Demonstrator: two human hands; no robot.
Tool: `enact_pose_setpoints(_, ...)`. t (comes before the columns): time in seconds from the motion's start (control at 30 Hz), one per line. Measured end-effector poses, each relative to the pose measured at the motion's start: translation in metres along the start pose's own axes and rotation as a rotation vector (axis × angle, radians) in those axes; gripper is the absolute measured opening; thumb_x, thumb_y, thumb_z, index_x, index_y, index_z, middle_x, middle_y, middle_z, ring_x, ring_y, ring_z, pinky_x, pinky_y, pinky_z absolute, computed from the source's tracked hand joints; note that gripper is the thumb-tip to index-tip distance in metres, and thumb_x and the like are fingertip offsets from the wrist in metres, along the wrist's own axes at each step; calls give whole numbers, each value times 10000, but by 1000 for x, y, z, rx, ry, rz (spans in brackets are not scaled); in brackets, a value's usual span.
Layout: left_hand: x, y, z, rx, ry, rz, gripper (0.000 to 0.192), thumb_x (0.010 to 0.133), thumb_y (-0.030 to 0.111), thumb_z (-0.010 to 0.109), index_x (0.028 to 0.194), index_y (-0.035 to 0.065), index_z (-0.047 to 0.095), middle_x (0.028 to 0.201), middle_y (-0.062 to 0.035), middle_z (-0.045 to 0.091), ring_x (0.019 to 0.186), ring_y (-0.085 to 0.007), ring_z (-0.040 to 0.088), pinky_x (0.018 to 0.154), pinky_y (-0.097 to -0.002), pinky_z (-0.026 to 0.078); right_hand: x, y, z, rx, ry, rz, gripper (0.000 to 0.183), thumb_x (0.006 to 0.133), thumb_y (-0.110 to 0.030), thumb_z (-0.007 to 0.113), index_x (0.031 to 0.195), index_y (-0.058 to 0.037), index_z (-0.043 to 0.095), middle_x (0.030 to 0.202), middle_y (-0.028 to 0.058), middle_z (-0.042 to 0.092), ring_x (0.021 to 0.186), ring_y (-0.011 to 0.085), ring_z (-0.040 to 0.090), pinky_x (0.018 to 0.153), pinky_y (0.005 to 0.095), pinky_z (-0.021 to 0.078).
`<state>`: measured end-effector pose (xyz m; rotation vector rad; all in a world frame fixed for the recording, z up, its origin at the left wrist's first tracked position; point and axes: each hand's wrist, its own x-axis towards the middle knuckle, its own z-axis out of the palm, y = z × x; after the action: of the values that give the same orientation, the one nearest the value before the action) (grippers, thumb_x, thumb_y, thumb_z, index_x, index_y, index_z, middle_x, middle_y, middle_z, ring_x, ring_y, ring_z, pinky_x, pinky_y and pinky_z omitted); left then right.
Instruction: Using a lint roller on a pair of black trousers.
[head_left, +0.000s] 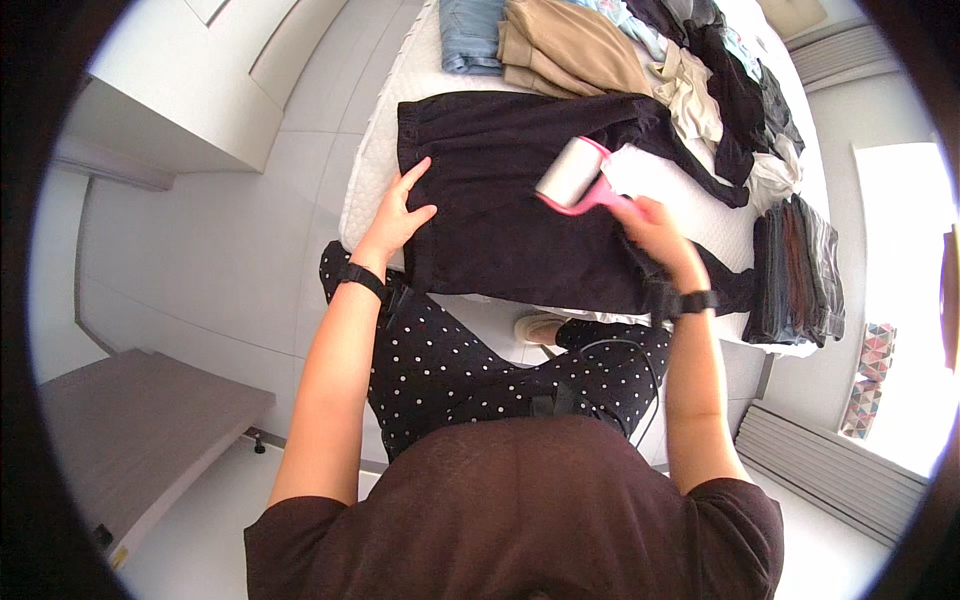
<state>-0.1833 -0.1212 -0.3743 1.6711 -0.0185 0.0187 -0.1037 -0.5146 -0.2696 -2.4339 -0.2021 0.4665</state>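
Note:
Black trousers lie spread on a bed with a white quilted cover, their waistband at the left and the legs reaching right. On the waistband's left edge rests my left hand, fingers and thumb apart, holding nothing. My right hand, a little blurred, grips the pink handle of a lint roller. The roller's white cylinder is over the middle of the trousers; whether it touches the cloth I cannot tell. Each wrist wears a black strap.
Folded blue jeans and tan garments lie at the bed's far side. Beyond the trouser legs are crumpled clothes. Folded dark garments stand in a row at the right edge. A grey wooden panel is at lower left.

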Motion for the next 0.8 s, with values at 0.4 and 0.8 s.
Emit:
enact_pose_setpoints(0.4, -4, -11, -2, -38, 41, -101, 830, 730, -99, 581, 1498, 78, 323, 1510, -157, 361, 1402, -252, 332, 1164, -340, 240, -13, -48, 139, 817, 13, 183, 276, 947, -358, 607, 883, -90, 600, 666, -39, 532, 509, 61, 449, 434, 238, 356)
enact_pose_setpoints(0.8, -2, -12, -4, -162, 26, -111, 846, 701, -105, 567, 1495, 67, 330, 1541, -148, 318, 1430, -242, 288, 1175, -333, 198, -33, -58, 124, 540, 252, 20, 271, 898, -272, 675, 804, -37, 577, 630, 29, 563, 553, 114, 538, 480, 307, 429)
